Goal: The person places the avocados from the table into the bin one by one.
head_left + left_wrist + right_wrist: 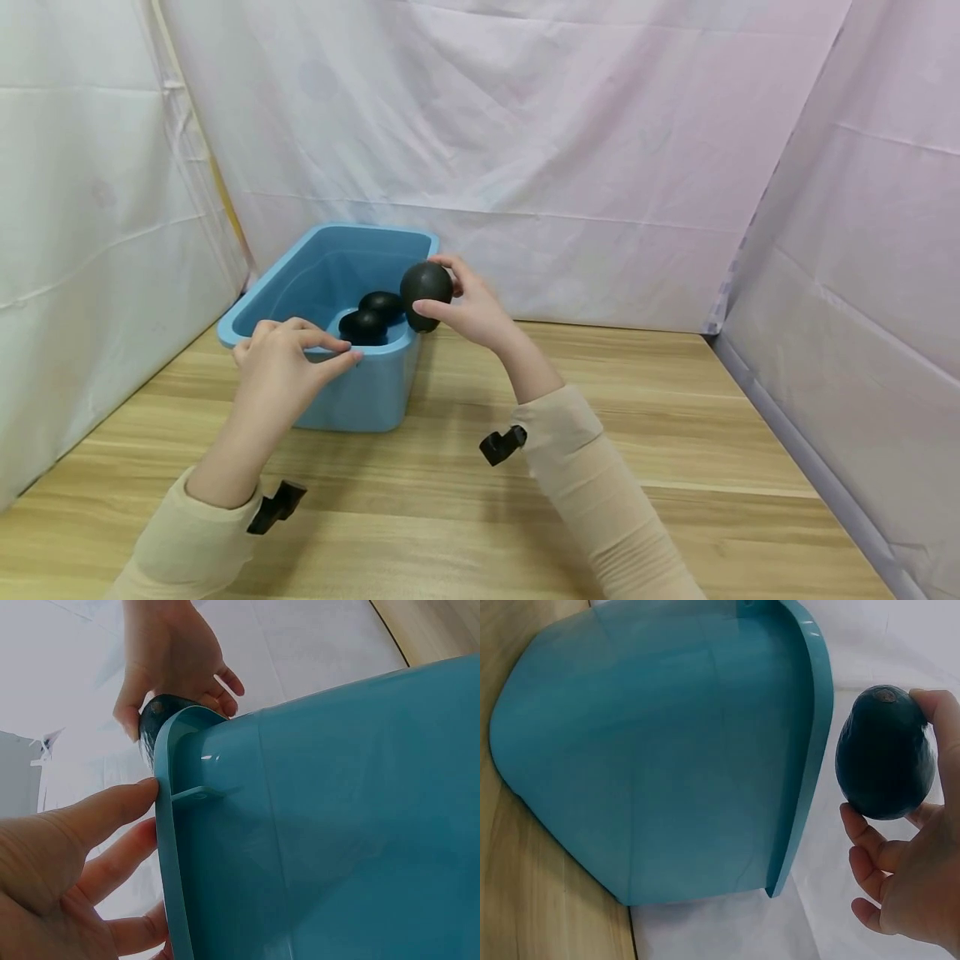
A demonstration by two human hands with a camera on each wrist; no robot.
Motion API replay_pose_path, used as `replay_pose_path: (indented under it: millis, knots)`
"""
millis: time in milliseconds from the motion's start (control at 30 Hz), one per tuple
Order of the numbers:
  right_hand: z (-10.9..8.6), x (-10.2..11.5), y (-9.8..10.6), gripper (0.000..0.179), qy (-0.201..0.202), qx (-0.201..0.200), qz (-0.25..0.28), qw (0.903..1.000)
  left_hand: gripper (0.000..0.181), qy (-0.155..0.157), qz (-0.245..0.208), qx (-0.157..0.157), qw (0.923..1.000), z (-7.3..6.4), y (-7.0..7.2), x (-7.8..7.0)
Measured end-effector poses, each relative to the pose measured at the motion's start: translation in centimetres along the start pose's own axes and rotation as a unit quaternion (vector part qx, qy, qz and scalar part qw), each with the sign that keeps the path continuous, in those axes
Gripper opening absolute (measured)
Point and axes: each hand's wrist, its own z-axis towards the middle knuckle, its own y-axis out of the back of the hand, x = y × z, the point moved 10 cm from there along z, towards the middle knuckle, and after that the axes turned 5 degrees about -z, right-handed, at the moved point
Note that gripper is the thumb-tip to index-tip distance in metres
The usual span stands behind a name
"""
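A blue plastic bin [352, 392] stands on the table toward the left, with two dark avocados [364, 327] inside near its front right corner. My right hand [468, 304] holds another dark avocado [426, 287] between thumb and fingers, at the bin's right rim and above it. The stem scar of this avocado [885, 754] shows in the right wrist view. My left hand [281, 362] pinches the bin's near rim, with the thumb [131, 799] at its edge and the fingers partly hidden behind it. The bin's floor is mostly hidden.
A wood-grain table [600, 467] lies under the bin and both arms. White cloth sheets [570, 150] hang behind and at both sides. A small black camera mount [502, 446] sits on the right wrist, another [276, 507] on the left.
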Motion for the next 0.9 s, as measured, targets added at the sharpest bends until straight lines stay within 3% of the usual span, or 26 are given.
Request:
replay_pose_path:
  millis: [900]
  knots:
    - [1.7, 1.0, -3.7, 0.07, -0.023, -0.05, -0.094, 0.994, 0.025, -0.004, 0.008, -0.002, 1.0, -0.1, 0.1, 0.2]
